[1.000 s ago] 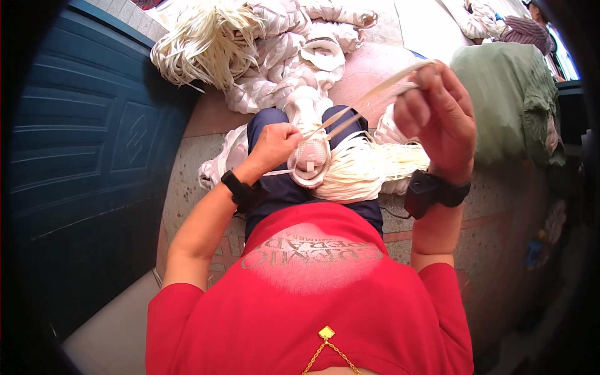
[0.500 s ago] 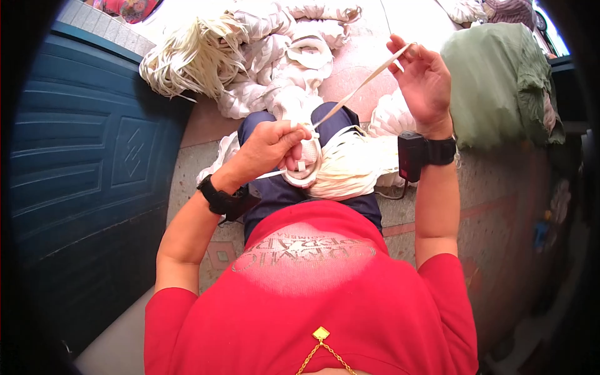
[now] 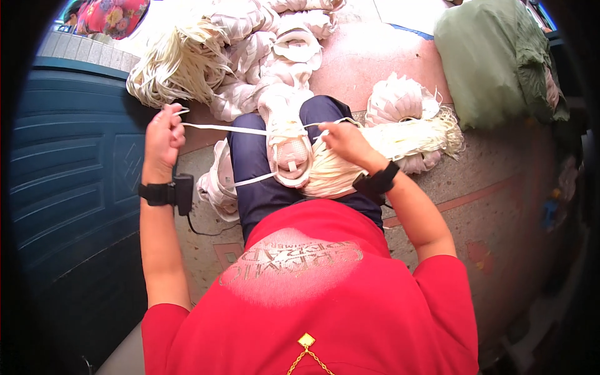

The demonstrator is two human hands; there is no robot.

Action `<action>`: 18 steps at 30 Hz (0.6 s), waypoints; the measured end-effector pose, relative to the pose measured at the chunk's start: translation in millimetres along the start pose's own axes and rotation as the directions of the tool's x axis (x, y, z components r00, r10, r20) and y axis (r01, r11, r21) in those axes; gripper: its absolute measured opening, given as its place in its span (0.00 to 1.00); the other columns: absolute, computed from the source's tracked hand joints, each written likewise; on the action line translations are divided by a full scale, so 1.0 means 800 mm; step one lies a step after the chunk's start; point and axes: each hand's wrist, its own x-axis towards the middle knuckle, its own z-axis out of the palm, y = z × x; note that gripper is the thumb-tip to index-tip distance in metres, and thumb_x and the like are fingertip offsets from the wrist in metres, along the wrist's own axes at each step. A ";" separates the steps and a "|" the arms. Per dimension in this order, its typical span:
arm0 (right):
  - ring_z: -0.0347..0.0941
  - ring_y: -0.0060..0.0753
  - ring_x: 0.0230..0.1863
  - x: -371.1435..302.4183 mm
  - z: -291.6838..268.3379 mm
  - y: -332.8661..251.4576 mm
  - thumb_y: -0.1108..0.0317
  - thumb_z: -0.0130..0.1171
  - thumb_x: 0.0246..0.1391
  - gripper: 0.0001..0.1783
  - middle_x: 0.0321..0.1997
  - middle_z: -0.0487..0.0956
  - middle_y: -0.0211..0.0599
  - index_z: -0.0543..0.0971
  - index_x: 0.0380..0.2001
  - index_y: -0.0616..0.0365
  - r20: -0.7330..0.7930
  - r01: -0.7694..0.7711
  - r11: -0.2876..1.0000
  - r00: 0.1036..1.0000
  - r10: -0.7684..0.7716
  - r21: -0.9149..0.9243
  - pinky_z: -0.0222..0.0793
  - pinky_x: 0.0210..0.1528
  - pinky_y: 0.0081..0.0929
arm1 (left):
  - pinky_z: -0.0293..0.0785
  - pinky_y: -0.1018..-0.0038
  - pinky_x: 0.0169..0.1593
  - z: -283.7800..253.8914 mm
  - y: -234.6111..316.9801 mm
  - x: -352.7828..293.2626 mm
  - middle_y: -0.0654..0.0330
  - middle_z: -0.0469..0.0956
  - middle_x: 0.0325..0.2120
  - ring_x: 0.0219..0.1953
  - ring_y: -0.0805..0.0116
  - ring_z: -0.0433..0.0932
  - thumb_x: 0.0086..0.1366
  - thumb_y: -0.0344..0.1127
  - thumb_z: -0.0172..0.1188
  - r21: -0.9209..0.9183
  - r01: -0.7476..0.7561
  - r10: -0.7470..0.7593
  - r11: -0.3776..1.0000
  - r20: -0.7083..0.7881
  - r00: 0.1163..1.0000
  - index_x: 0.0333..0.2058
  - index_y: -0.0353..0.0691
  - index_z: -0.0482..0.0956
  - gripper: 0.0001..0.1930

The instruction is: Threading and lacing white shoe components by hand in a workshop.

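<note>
A pale pinkish-white shoe upper (image 3: 291, 153) lies between my knees, its tongue and collar toward me. Out to the left, beside the blue door, my left hand (image 3: 164, 139) is closed on one end of a white shoelace (image 3: 231, 129), pulled straight from the upper. Just right of the upper, my right hand (image 3: 345, 145) is closed on a short stretch of lace; its fingertips partly hide it. Another length of lace runs from the collar down to the left across my thigh. A thick bundle of cream laces (image 3: 387, 142) lies over my right thigh.
Beyond my knees is a heap of strung-together shoe uppers (image 3: 299, 47), with a second bundle of cream laces (image 3: 181, 65). More uppers lie by my left leg and right knee. A blue panelled door (image 3: 81, 169) stands left; a green cloth-covered bulk (image 3: 490, 62) stands right.
My left hand has moved from the upper out to the left, drawing a lace taut. My right hand has come down from the upper right to beside the upper.
</note>
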 end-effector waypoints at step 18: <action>0.70 0.40 0.33 0.015 0.028 -0.032 0.70 0.51 0.39 0.06 0.24 0.75 0.38 0.78 0.19 0.54 0.084 0.098 0.880 0.994 -0.066 -0.466 0.61 0.35 0.39 | 0.60 0.86 0.11 0.080 -0.152 -0.053 0.59 0.74 0.24 0.10 0.78 0.68 0.59 0.33 0.49 0.646 0.127 -0.274 0.753 0.133 0.953 0.41 0.30 0.70 0.14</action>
